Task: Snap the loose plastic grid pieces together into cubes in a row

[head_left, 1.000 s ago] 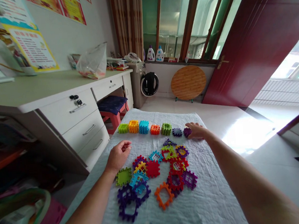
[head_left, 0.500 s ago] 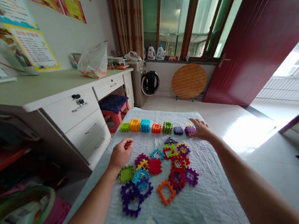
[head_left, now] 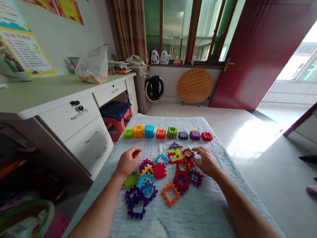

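My left hand (head_left: 128,162) hovers at the left of the loose pieces, its fingers loosely curled in with nothing visible in them. My right hand (head_left: 206,160) is open, thumb and forefinger apart, beside a purple interlocking piece (head_left: 192,153) with yellow in it; whether it touches is unclear. Loose notched plastic pieces lie in a pile between the hands, among them a solid red square (head_left: 159,170), an orange frame (head_left: 171,194), a green square (head_left: 131,179) and dark purple frames (head_left: 136,208). Behind them stands a row of blocks, ending at the right with a red block (head_left: 207,136).
A pale blue cloth (head_left: 184,224) covers the work surface. The row also holds a yellow block (head_left: 139,131) and a blue block (head_left: 149,131). At left are a white desk (head_left: 73,126), a red stool (head_left: 118,124) and a pink basket (head_left: 53,228).
My right hand has come back from the row's right end to the loose pieces. The red block at that end now shows. My left hand has hardly moved; the view has shifted slightly.
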A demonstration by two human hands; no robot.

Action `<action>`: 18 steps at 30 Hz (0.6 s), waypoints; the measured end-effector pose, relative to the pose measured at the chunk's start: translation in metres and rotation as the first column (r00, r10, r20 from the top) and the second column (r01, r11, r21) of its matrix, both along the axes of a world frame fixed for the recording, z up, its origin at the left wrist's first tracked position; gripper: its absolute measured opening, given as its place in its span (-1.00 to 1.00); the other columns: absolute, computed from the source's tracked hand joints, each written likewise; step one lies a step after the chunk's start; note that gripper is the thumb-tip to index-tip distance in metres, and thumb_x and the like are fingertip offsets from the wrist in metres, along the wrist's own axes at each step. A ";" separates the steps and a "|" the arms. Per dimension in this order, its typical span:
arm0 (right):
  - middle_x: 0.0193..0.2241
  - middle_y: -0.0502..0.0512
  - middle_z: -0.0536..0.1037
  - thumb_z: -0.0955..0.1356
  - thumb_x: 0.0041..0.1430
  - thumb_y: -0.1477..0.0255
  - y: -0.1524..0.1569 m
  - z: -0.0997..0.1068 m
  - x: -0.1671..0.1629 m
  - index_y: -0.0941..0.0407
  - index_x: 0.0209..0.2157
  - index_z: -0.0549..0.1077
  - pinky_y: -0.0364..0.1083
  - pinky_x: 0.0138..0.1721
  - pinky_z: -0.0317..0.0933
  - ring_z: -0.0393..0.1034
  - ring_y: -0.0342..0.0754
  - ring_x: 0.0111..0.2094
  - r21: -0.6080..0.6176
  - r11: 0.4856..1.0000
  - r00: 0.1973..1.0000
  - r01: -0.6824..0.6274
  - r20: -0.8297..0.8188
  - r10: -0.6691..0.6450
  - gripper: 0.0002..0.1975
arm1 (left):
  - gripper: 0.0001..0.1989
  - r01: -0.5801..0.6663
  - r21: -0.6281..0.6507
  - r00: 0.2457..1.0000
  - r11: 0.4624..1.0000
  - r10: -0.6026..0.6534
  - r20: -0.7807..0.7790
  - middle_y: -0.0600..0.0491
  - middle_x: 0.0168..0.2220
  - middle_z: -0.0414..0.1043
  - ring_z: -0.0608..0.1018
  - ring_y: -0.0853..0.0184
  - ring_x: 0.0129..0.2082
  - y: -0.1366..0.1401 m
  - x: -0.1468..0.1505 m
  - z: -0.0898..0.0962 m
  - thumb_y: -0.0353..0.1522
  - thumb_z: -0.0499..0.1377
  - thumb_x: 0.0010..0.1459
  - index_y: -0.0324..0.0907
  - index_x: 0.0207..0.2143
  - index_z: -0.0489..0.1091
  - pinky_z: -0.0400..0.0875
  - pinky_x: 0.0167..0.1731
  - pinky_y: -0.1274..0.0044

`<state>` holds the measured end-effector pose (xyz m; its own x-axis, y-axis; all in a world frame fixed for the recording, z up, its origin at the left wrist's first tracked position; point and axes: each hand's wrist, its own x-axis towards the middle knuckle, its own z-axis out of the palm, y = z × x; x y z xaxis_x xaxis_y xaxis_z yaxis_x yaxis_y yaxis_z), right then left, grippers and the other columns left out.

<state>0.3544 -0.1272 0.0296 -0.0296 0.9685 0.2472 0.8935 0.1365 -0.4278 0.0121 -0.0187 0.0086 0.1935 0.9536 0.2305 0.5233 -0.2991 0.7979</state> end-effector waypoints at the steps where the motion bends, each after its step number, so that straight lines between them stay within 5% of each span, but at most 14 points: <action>1: -0.15 0.14 0.45 0.28 0.11 0.40 0.001 -0.005 -0.003 0.09 -0.07 0.38 -0.01 -0.07 0.21 0.35 0.03 -0.12 0.015 1.000 1.000 0.026 -0.008 -0.026 -0.69 | -0.73 0.002 0.001 1.000 1.000 -0.002 -0.003 0.02 -0.37 0.53 0.54 0.29 -0.37 -0.001 0.001 0.000 -0.23 0.12 -0.02 -0.18 -0.29 0.44 0.44 -0.27 0.49; 8: -0.23 0.10 0.46 0.38 0.02 0.28 0.013 -0.022 -0.013 0.06 -0.11 0.43 -0.02 -0.07 0.17 0.31 0.04 -0.15 0.034 0.990 0.989 0.137 0.057 -0.138 -0.64 | -0.73 0.033 0.021 0.998 0.999 -0.032 -0.047 0.04 -0.39 0.52 0.53 0.29 -0.39 -0.005 0.005 0.004 -0.23 0.11 -0.01 -0.18 -0.29 0.43 0.44 -0.30 0.50; 18: -0.32 0.07 0.43 0.19 0.25 0.33 0.007 -0.013 -0.007 0.07 -0.27 0.43 -0.11 -0.17 0.18 0.33 -0.05 -0.27 0.081 0.987 0.989 0.137 0.041 -0.141 -0.78 | -0.71 0.032 0.037 0.995 0.999 -0.028 -0.096 0.02 -0.36 0.53 0.54 0.27 -0.35 -0.004 0.003 0.000 -0.22 0.10 0.00 -0.17 -0.27 0.45 0.43 -0.25 0.48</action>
<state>0.3476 -0.1199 0.0170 0.0906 0.9418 0.3237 0.9248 0.0410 -0.3782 0.0154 -0.0229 0.0084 0.2451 0.9377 0.2462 0.5869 -0.3456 0.7322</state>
